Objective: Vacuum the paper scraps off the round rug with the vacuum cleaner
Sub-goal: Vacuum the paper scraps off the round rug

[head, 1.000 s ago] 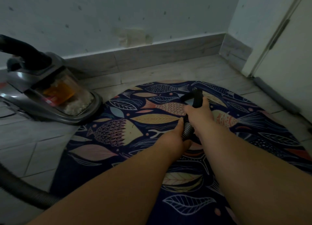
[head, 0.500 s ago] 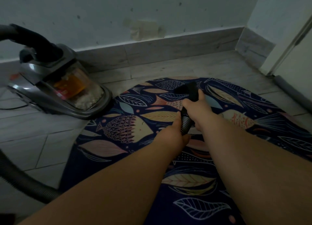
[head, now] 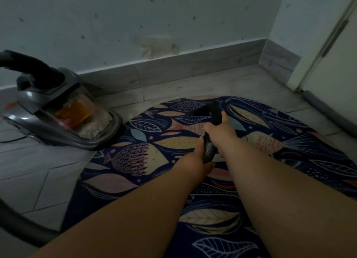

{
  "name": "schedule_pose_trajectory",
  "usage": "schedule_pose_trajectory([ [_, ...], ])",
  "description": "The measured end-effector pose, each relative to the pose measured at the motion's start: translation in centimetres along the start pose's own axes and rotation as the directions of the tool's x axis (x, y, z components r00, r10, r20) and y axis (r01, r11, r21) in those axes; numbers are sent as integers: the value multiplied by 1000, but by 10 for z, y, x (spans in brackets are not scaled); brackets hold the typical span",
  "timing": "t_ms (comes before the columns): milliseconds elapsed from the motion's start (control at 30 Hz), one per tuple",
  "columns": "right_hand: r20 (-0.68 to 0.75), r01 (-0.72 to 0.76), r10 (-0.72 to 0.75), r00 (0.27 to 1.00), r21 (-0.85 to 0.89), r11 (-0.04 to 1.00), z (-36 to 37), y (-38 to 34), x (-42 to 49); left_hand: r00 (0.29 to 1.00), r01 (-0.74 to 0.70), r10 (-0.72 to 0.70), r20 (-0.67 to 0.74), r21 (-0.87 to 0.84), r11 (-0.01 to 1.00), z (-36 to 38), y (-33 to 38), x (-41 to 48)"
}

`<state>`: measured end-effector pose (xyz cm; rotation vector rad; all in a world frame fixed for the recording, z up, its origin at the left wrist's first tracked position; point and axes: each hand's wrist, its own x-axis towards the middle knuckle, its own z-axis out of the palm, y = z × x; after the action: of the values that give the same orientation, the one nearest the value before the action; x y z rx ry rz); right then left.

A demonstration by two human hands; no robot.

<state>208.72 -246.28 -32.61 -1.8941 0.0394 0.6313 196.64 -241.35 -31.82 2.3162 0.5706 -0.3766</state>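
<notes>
A round dark-blue rug (head: 173,141) printed with fish and leaves covers the floor in front of me. Both hands hold the vacuum's hose end over its far middle. My right hand (head: 222,132) grips the black nozzle (head: 211,110), which points at the rug's far edge. Just behind it, my left hand (head: 195,161) grips the ribbed grey hose (head: 208,151). The grey canister vacuum cleaner (head: 63,110) sits at the rug's left edge, its clear bin holding white scraps. No paper scraps show on the visible rug.
The hose (head: 17,226) loops along the tiled floor at lower left. A wall with a grey skirting board (head: 173,66) runs close behind the rug. A white door (head: 332,64) with a grey draught roll (head: 326,110) stands at right.
The nozzle and both hands have shifted left and farther toward the rug's far edge. The view has panned, so the vacuum cleaner now sits nearer the middle of the frame.
</notes>
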Motion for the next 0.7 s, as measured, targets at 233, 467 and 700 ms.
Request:
schedule_pose_trajectory([
  [233, -138, -38, 36, 990, -11, 999, -57, 6, 10, 993, -54, 50, 106, 29, 998, 18, 45, 23],
  [467, -259, -101, 108, 960, 41, 994, -125, 25, 11, 976, -137, 124, 181, 66, 988, 49, 95, 35],
  [700, -375, -164, 169, 911, 48, 985, -184, 42, -2, 947, -206, 179, 268, 76, 976, 81, 140, 37],
])
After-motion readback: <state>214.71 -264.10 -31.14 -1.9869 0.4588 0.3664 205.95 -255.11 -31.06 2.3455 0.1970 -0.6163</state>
